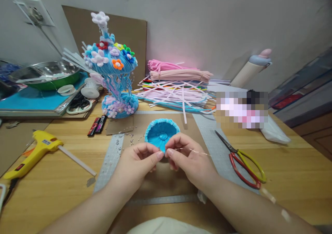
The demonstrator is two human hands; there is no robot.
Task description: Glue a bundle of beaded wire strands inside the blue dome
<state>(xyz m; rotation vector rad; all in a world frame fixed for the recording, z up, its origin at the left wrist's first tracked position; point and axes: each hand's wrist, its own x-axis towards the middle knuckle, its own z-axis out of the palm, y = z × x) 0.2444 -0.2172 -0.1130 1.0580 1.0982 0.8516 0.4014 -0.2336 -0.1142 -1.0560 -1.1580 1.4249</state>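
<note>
My left hand (146, 159) and my right hand (185, 158) meet fingertip to fingertip over the cardboard, both closed in a pinch. A thin, shiny strand (197, 152) runs out to the right from my right fingers. Whatever the left fingertips hold is too small to make out. Just behind the hands sits a blue fuzzy bowl-shaped piece (162, 128), its hollow side facing me and a round disc in its middle. The fingers hide its lower front. Clear beads on a strand (131, 135) lie to the left.
A decorated blue jellyfish-like piece (111, 64) stands at back left. Pipe cleaners (178, 88) are piled behind. A yellow glue gun (33, 154) lies left, scissors (241, 161) right. Cardboard (155, 189) covers a grey mat (109, 171). A metal bowl (49, 74) stands far left.
</note>
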